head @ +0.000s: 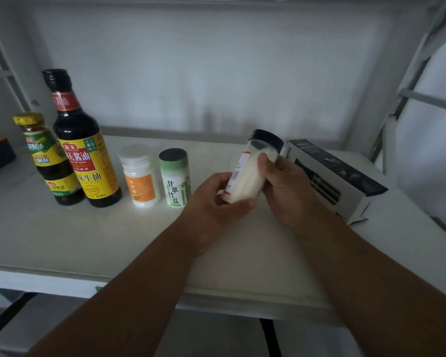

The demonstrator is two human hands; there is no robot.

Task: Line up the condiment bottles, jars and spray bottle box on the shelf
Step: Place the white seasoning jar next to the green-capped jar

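Item: black-capped jar of white powder (250, 171), tilted, gripped between our left hand (216, 199) and right hand (283, 186) above the shelf (62, 240). Risk: slipping onto the green salt shaker (175, 177) just left.

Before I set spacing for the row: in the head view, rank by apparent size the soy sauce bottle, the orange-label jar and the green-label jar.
1. Soy sauce bottle, clearly largest.
2. Orange-label jar and green-label jar look alike; no ranking.

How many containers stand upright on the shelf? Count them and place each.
4, in a row at left: small yellow-capped bottle, tall soy sauce bottle, white-capped jar, green-labelled jar.
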